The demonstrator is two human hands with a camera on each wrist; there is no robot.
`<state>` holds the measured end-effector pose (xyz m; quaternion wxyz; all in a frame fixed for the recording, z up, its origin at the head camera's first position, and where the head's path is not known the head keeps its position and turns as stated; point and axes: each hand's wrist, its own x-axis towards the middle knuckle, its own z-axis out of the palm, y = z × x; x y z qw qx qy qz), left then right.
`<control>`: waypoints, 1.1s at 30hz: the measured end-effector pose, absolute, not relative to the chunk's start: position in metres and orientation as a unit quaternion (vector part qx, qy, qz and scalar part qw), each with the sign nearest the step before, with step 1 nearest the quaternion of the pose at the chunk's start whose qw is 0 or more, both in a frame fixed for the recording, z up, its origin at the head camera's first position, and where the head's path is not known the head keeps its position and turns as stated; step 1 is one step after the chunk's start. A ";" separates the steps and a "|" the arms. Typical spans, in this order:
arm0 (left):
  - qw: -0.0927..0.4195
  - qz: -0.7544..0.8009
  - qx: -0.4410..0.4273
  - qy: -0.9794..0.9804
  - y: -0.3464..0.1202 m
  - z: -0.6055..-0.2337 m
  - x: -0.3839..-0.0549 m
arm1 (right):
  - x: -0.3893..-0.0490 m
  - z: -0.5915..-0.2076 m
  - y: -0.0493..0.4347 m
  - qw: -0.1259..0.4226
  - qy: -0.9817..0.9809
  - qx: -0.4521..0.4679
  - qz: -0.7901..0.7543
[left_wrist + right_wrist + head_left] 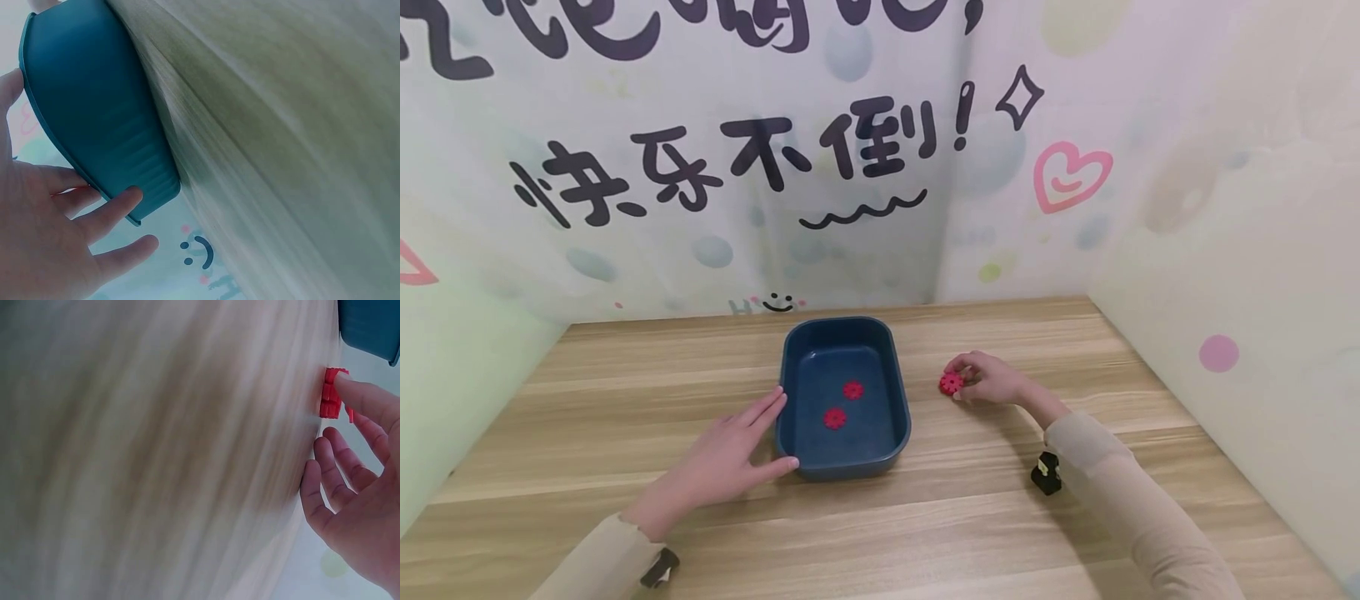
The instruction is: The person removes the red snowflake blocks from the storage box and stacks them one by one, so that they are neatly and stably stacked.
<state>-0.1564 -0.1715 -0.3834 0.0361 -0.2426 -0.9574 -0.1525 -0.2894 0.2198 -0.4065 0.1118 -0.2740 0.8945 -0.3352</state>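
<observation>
A dark blue rectangular basin (842, 471) stands on the table, with two red flower-shaped discs (835, 418) lying apart on its floor. At the basin's left side, my left hand (722, 462) spreads its fingers and touches the rim with the fingers and thumb. The left wrist view shows this hand (56, 231) against the basin's outer wall (100, 106). Right of the basin, my right hand (992, 381) pinches a red flower-shaped disc (951, 383) between thumb and index finger. In the right wrist view, several red pieces (329, 394) sit close together at the fingertips.
The wood-grain table (647, 375) reaches back to a printed cloth wall (880, 250) with black lettering. A pale side wall (1247, 275) borders the table on the right. Black camera mounts (1047, 473) are worn at the wrists.
</observation>
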 end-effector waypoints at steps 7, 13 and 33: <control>0.035 -0.152 -0.244 -0.957 -0.171 -0.383 -0.155 | -0.290 -0.408 0.220 0.111 0.897 -0.276 -0.327; 0.036 -0.154 -0.246 -0.956 -0.172 -0.383 -0.154 | -0.289 -0.409 0.219 0.110 0.897 -0.277 -0.327; 0.037 -0.153 -0.244 -0.957 -0.173 -0.384 -0.156 | -0.288 -0.403 0.222 0.088 0.892 -0.286 -0.340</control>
